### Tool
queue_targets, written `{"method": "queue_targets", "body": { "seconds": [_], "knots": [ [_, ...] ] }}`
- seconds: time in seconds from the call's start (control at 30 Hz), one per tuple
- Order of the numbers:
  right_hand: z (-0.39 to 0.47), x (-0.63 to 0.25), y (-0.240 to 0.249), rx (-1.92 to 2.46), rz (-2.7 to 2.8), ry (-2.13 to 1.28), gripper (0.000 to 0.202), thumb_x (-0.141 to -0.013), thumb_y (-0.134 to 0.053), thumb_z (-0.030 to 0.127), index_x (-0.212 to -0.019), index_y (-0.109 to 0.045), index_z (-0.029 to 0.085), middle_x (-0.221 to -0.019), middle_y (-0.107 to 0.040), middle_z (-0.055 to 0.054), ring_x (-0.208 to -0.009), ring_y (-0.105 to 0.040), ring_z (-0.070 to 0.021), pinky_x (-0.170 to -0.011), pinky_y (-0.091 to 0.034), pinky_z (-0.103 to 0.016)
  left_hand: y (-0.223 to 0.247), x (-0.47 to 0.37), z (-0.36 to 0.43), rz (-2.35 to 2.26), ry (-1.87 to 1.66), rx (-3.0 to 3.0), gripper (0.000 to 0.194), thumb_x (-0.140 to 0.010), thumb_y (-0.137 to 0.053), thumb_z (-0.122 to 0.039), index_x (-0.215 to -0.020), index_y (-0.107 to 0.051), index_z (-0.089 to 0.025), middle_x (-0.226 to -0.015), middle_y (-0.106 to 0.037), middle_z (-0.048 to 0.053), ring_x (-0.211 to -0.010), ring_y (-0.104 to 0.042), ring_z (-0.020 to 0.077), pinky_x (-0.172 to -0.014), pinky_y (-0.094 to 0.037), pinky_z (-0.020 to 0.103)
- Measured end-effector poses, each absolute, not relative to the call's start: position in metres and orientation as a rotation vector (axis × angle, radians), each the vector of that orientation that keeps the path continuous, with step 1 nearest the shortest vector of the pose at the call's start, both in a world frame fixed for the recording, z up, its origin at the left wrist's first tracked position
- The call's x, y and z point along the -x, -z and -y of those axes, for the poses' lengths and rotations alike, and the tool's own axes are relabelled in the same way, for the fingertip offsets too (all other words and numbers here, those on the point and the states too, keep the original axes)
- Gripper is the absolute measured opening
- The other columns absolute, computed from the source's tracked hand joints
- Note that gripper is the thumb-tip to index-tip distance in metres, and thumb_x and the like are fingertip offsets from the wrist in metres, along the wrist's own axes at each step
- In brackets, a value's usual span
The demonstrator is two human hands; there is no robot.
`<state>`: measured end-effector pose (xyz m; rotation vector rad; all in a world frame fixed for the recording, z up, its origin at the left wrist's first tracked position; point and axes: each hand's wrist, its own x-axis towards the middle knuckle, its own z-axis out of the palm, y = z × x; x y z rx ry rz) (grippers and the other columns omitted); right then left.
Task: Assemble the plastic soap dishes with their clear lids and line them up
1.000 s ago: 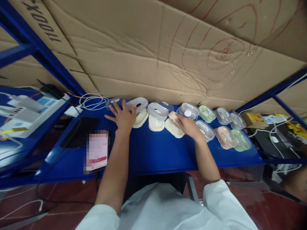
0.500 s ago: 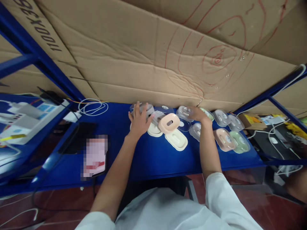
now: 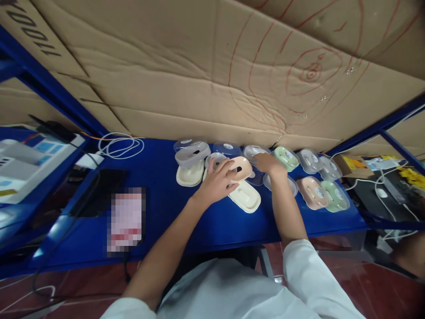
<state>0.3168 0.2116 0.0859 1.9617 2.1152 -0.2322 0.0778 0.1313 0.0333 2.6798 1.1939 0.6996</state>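
My left hand (image 3: pixel 217 182) is spread over the middle of the group, its fingers over a grey piece and the left edge of a peach oval piece (image 3: pixel 243 168). Below the peach piece lies a cream oval tray (image 3: pixel 246 197). My right hand (image 3: pixel 268 164) has its fingers at the lower edge of a grey dish with a clear lid (image 3: pixel 255 151); its fingertips are partly hidden. At the left, a grey oval piece with a slot (image 3: pixel 194 155) rests over a cream tray (image 3: pixel 190 175). A green dish (image 3: pixel 286 159) stands just right of my right hand.
More lidded dishes, grey (image 3: pixel 309 161), peach (image 3: pixel 312 193) and green (image 3: pixel 336 196), stand on the right of the blue table (image 3: pixel 212 226). A blurred pink object (image 3: pixel 126 219) and a coiled white cable (image 3: pixel 121 146) are at the left. Cardboard (image 3: pixel 166 84) rises behind.
My left hand has moved right, from the grey piece at the left to the peach piece. My right hand has shifted slightly left. The camera view has shifted a little.
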Motion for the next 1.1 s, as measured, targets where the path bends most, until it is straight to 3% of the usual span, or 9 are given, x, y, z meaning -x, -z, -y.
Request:
{"method": "queue_targets", "body": {
  "seconds": [0.13, 0.27, 0.4, 0.5, 0.67, 0.73, 0.8, 0.9, 1.1],
  "knots": [
    [-0.211, -0.3, -0.074, -1.968, -2.084, 0.201, 0.05, -0.094, -0.058, 0.013, -0.144, -0.065, 0.013, -0.139, -0.07, -0.024, -0.127, -0.069, -0.0367, -0.101, -0.054, -0.044, -0.034, -0.071, -0.134, -1.21, -0.761, -2.655, 0.033, -0.103, -0.061, -0.032, -0.131, -0.074, -0.022, -0.157, -0.057, 0.017, -0.154, -0.044, 0.0388, -0.132, -0.011, 0.069],
    [-0.217, -0.3, -0.076, -1.975, -2.136, 0.156, 0.047, -0.096, -0.059, 0.015, -0.142, -0.065, 0.011, -0.138, -0.07, -0.026, -0.132, -0.067, -0.0368, -0.112, -0.047, -0.048, -0.036, -0.073, -0.132, -1.189, -0.74, -2.668, 0.032, -0.103, -0.059, -0.031, -0.13, -0.074, -0.023, -0.157, -0.057, 0.016, -0.156, -0.041, 0.0389, -0.131, -0.013, 0.07],
    [-0.222, -0.321, -0.085, -1.895, -2.266, 0.273, 0.042, -0.099, -0.062, 0.024, -0.141, -0.068, 0.02, -0.141, -0.072, -0.014, -0.13, -0.068, -0.0296, -0.109, -0.051, -0.037, -0.036, -0.077, -0.128, -1.153, -0.715, -2.676, 0.033, -0.105, -0.057, -0.033, -0.132, -0.072, -0.023, -0.156, -0.057, 0.016, -0.156, -0.04, 0.0369, -0.13, -0.02, 0.067],
    [-0.224, -0.335, -0.089, -1.836, -2.34, 0.381, 0.039, -0.102, -0.058, 0.022, -0.139, -0.069, 0.019, -0.137, -0.075, -0.009, -0.123, -0.072, -0.023, -0.105, -0.053, -0.029, -0.035, -0.08, -0.126, -1.089, -0.697, -2.668, 0.029, -0.104, -0.058, -0.033, -0.126, -0.073, -0.022, -0.155, -0.058, 0.016, -0.158, -0.039, 0.0366, -0.128, -0.026, 0.065],
    [-0.222, -0.334, -0.081, -1.796, -2.373, 0.454, 0.052, -0.088, -0.075, 0.014, -0.139, -0.068, 0.019, -0.146, -0.069, -0.01, -0.131, -0.068, -0.025, -0.11, -0.051, -0.03, -0.04, -0.082, -0.121, -1.022, -0.685, -2.671, 0.023, -0.097, -0.064, -0.027, -0.116, -0.075, -0.021, -0.148, -0.062, 0.016, -0.156, -0.042, 0.0377, -0.128, -0.025, 0.068],
    [-0.22, -0.33, -0.076, -1.838, -2.368, 0.426, 0.055, -0.085, -0.075, 0.01, -0.139, -0.067, 0.015, -0.148, -0.067, -0.016, -0.133, -0.066, -0.0291, -0.11, -0.051, -0.034, -0.042, -0.083, -0.117, -1.031, -0.669, -2.675, 0.029, -0.095, -0.069, -0.03, -0.122, -0.074, -0.021, -0.157, -0.056, 0.018, -0.157, -0.039, 0.0399, -0.128, -0.02, 0.072],
    [-0.22, -0.327, -0.074, -1.868, -2.386, 0.41, 0.051, -0.09, -0.071, 0.011, -0.141, -0.065, 0.013, -0.146, -0.067, -0.02, -0.133, -0.066, -0.031, -0.11, -0.051, -0.037, -0.044, -0.087, -0.111, -1.012, -0.65, -2.681, 0.047, -0.091, -0.078, -0.039, -0.135, -0.069, -0.024, -0.168, -0.043, 0.019, -0.161, -0.031, 0.0418, -0.128, -0.014, 0.076],
    [-0.219, -0.324, -0.082, -1.865, -2.465, 0.421, 0.042, -0.102, -0.059, 0.02, -0.144, -0.064, 0.016, -0.144, -0.069, -0.015, -0.133, -0.067, -0.0279, -0.111, -0.05, -0.036, -0.043, -0.092, -0.105, -0.945, -0.603, -2.704, 0.076, -0.079, -0.091, -0.049, -0.146, -0.062, -0.028, -0.175, -0.032, 0.018, -0.164, -0.025, 0.042, -0.128, -0.009, 0.078],
    [-0.201, -0.322, -0.108, -1.751, -3.011, 0.542, 0.041, -0.107, -0.048, 0.028, -0.144, -0.066, 0.022, -0.147, -0.069, -0.007, -0.137, -0.064, -0.0235, -0.118, -0.047, -0.039, -0.038, -0.09, -0.111, -1.015, -0.611, -2.731, 0.066, -0.078, -0.092, -0.03, -0.14, -0.066, -0.027, -0.175, -0.032, 0.018, -0.164, -0.026, 0.0417, -0.13, -0.005, 0.076]
  ]
}}
